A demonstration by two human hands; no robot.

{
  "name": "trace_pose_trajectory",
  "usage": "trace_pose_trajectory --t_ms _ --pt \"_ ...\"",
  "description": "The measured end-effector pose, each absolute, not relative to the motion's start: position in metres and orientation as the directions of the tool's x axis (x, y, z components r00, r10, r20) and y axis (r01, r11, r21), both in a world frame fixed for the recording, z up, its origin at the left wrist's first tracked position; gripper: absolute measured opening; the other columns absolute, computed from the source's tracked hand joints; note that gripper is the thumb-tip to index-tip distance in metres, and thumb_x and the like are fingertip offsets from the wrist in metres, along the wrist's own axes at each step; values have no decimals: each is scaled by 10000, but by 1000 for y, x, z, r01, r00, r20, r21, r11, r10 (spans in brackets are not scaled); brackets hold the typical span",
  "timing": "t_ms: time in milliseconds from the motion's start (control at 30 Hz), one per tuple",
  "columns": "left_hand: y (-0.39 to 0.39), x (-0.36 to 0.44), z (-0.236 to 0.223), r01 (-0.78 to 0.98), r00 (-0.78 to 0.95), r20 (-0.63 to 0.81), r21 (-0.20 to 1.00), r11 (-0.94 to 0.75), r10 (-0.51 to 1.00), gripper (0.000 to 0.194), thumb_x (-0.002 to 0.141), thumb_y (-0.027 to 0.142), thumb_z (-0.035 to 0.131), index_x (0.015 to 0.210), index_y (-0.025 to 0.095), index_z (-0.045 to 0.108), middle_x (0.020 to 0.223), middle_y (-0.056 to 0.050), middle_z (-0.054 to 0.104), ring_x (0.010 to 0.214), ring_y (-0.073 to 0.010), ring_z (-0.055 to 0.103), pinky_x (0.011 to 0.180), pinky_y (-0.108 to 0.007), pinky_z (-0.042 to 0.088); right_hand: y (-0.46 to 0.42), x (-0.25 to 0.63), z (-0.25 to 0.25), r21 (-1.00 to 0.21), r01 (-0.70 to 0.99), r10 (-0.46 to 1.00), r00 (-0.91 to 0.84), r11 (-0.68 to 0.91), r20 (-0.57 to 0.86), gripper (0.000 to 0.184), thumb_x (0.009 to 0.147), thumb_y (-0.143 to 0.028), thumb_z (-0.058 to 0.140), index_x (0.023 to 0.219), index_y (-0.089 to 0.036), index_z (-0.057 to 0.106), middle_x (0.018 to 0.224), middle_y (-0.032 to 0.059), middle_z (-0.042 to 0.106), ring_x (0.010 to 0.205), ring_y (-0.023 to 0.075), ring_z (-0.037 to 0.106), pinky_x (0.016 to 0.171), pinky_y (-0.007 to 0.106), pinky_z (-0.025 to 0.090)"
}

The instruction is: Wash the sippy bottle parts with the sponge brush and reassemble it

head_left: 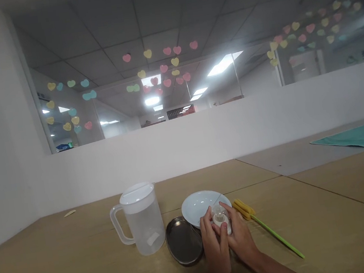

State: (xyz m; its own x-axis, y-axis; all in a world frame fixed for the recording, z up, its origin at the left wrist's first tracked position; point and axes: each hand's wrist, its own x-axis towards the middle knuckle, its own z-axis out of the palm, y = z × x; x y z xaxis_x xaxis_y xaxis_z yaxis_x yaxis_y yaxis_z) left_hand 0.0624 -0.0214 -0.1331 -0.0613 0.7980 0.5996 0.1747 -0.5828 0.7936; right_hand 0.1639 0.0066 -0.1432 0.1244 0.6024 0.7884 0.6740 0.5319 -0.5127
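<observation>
Head view: held dome (219,214), illegible pitcher (145,219) label (153,239)

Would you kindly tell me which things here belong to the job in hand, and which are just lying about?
Clearly in hand:
- clear-domed piece, held by left hand and right hand

Apparently lying about, though some may belong:
- pale bowl
- dark metal dish
- lidded jug
- yellow-headed green stick
- teal cloth
- beige scrap

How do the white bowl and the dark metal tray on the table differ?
The white round bowl is pale and glossy, while the dark metal tray is a duller grey-brown. The bowl looks wider; the tray looks narrower. The bowl sits farther from the person, the tray nearer. Both are open-topped and rest on the table.
</observation>
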Motion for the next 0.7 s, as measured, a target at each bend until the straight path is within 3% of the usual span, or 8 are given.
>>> trace_pose_trajectory --t_ms 700 --pt "-15 60 -135 235 -49 614 774 -588 788 479 868 425 431 1256 147 466 1225 -134 532 1165 -217 468 998 -332 348 8 165 -143 -520 628 616 81 579 784 544 748 -372 557 1231 -165 416 1143 135 587 992 240 590 811 369 502"
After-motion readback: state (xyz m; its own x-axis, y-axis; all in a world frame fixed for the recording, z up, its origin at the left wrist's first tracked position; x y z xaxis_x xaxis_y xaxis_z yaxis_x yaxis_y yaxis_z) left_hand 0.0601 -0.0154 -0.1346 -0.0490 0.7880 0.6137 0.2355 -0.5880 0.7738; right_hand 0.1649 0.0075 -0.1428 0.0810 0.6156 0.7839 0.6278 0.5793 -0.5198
